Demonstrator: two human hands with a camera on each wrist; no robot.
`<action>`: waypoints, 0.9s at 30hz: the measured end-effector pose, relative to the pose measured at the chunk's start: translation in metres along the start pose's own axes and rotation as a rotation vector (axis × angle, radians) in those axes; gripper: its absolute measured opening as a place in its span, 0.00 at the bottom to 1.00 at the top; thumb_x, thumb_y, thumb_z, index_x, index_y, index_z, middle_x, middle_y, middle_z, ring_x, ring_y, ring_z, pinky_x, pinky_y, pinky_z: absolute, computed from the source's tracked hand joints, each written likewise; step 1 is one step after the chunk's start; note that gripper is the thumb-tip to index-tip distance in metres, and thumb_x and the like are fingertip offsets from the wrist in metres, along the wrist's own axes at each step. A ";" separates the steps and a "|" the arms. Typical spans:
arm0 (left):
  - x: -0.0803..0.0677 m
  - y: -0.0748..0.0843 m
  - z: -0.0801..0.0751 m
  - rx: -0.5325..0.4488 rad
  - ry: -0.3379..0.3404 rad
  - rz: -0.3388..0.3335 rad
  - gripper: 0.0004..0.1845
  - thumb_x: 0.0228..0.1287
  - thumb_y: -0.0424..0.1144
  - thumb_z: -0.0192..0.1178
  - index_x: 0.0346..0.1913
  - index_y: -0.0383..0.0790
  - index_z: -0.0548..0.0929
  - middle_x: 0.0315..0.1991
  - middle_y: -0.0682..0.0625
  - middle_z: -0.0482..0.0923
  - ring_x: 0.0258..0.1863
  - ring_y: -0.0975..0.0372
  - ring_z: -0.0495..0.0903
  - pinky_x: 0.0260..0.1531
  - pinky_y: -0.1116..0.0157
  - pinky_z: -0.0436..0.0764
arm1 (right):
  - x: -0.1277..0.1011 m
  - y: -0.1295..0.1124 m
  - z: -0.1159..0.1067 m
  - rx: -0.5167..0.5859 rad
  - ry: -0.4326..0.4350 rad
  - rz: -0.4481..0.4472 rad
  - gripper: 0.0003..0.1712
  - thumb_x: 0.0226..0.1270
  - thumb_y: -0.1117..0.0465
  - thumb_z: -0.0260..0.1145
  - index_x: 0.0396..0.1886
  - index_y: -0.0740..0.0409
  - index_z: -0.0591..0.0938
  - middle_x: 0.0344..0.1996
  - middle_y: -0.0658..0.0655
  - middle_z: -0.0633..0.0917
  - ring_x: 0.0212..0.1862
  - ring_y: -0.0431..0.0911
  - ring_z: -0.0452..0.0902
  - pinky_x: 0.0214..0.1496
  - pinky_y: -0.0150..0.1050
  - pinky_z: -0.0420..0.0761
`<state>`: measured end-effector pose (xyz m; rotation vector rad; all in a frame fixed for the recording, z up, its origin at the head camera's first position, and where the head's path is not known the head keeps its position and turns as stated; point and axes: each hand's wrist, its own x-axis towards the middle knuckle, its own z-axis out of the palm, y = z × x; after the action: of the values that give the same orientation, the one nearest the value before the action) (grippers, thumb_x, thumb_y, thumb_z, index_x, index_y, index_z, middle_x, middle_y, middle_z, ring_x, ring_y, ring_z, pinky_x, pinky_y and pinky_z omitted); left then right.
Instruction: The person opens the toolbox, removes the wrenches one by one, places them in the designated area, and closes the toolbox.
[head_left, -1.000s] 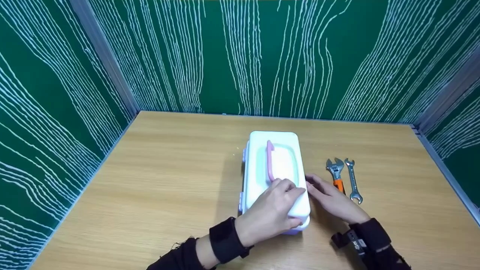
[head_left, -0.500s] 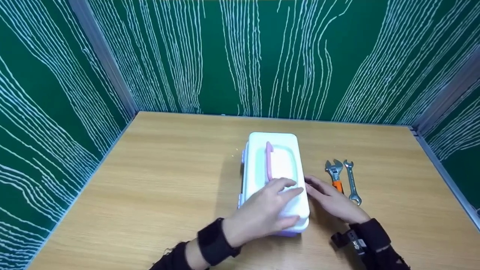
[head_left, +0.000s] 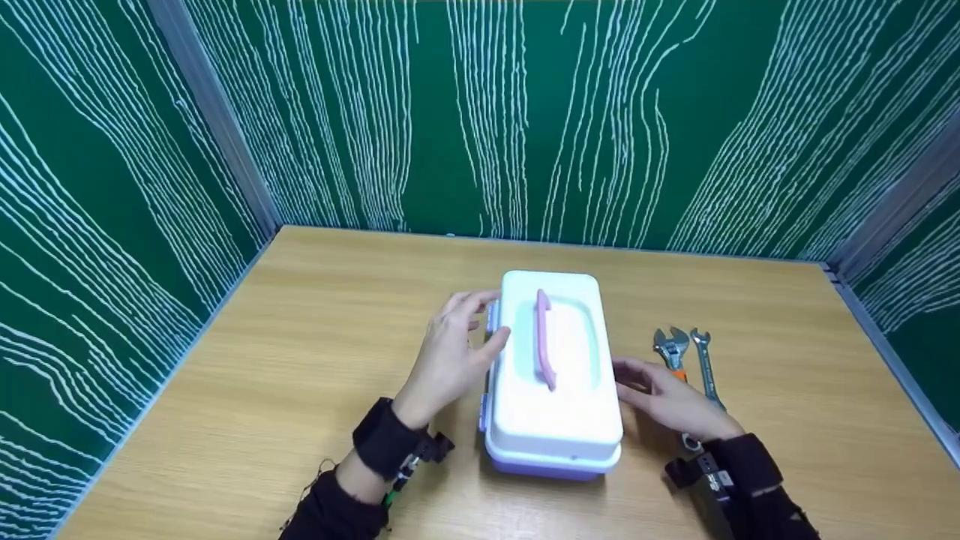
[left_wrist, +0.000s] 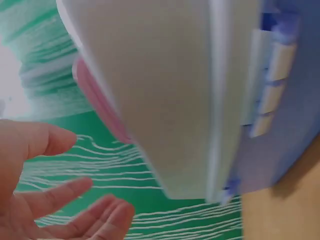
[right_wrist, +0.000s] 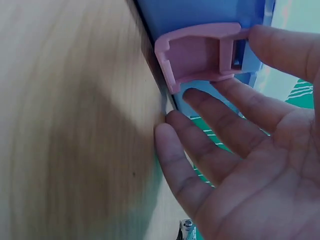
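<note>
In the head view a white-lidded storage box (head_left: pixel 559 420) with a purple base stands on the table, its pink carry handle (head_left: pixel 543 341) on top. My left hand (head_left: pixel 450 352) is at the box's left side, thumb and fingers spread around nothing. Its wrist view shows the fingers apart from the lid (left_wrist: pixel 160 100). A pink latch (right_wrist: pixel 195 52) sticks out from the box's side in the right wrist view. My right hand (right_wrist: pixel 270 140) has its thumb tip and index fingertip at opposite edges of that latch, the other fingers fairly straight and low by the table.
To the right of the box lie an adjustable wrench (head_left: pixel 671 346) with an orange handle and an open-end wrench (head_left: pixel 705 364), both partly hidden by my right hand. Green panels (head_left: pixel 570 150) with white wavy lines wall in the wooden table (head_left: pixel 345 322).
My left hand has lifted off the lid's top and moved left and farther back, beside the hinge side. The right hand stays by the latch side. The lid remains down.
</note>
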<state>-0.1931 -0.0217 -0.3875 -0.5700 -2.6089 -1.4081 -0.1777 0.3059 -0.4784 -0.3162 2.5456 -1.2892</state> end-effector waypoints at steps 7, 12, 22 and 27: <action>0.006 -0.020 0.011 -0.067 -0.150 -0.234 0.37 0.68 0.54 0.63 0.75 0.48 0.65 0.70 0.44 0.69 0.67 0.52 0.73 0.64 0.51 0.78 | -0.002 0.002 -0.004 0.040 0.045 -0.002 0.30 0.72 0.42 0.63 0.65 0.53 0.74 0.61 0.58 0.80 0.63 0.53 0.76 0.65 0.48 0.78; 0.008 -0.023 0.017 -0.119 -0.211 -0.272 0.38 0.68 0.55 0.62 0.77 0.47 0.63 0.72 0.44 0.69 0.68 0.52 0.73 0.66 0.52 0.76 | -0.004 -0.002 -0.014 0.143 0.077 0.023 0.30 0.72 0.43 0.63 0.64 0.56 0.75 0.58 0.60 0.81 0.56 0.50 0.81 0.55 0.36 0.85; 0.009 -0.026 0.016 -0.135 -0.229 -0.257 0.35 0.69 0.55 0.62 0.75 0.48 0.66 0.70 0.46 0.72 0.67 0.52 0.73 0.67 0.52 0.75 | -0.011 -0.009 -0.027 0.216 0.148 0.020 0.32 0.74 0.41 0.58 0.69 0.55 0.74 0.64 0.60 0.78 0.59 0.46 0.79 0.58 0.33 0.82; 0.010 -0.028 0.014 -0.158 -0.239 -0.246 0.35 0.68 0.54 0.63 0.73 0.46 0.68 0.68 0.46 0.74 0.66 0.53 0.74 0.67 0.52 0.75 | -0.011 -0.012 -0.025 0.345 0.099 -0.002 0.31 0.77 0.43 0.55 0.72 0.52 0.71 0.69 0.61 0.74 0.60 0.43 0.80 0.64 0.43 0.81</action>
<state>-0.2120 -0.0213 -0.4145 -0.4739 -2.8535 -1.7300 -0.1751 0.3214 -0.4533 -0.1860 2.3387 -1.7475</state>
